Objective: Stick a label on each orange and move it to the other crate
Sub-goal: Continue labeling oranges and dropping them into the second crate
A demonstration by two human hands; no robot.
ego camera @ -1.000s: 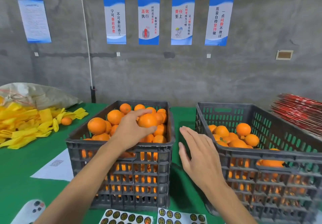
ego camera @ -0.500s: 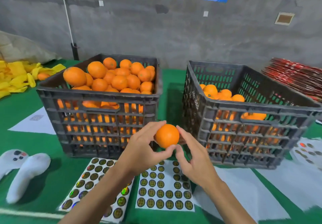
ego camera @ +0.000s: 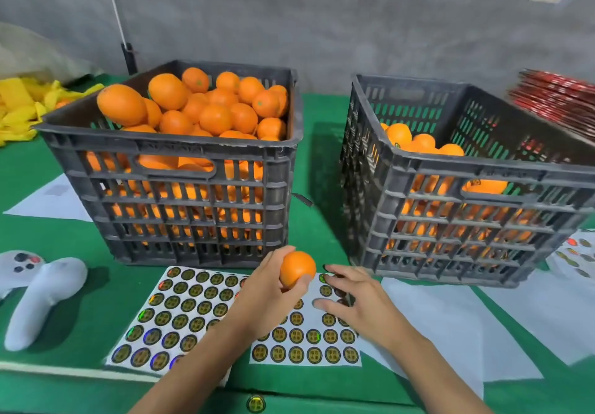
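Observation:
My left hand (ego camera: 267,297) grips one orange (ego camera: 297,268) just above the label sheets, in front of the gap between the two crates. My right hand (ego camera: 352,297) lies beside it with spread fingers, fingertips touching the right label sheet (ego camera: 306,346) near its top edge. A second label sheet (ego camera: 180,313) lies to the left, full of round holographic stickers. The left grey crate (ego camera: 180,168) is heaped with oranges. The right grey crate (ego camera: 467,194) holds fewer oranges, low inside.
A white controller (ego camera: 38,297) lies on the green table at the left. White backing papers (ego camera: 450,326) lie at the right and at the left (ego camera: 48,201). Yellow bags (ego camera: 22,104) are piled far left, red-wrapped stacks (ego camera: 557,94) far right. One loose sticker (ego camera: 256,403) sits at the table's front edge.
My left hand lifted an orange out of the left crate and brought it down over the label sheets. My right hand left the orange and dropped onto the right sheet. The view tilted down.

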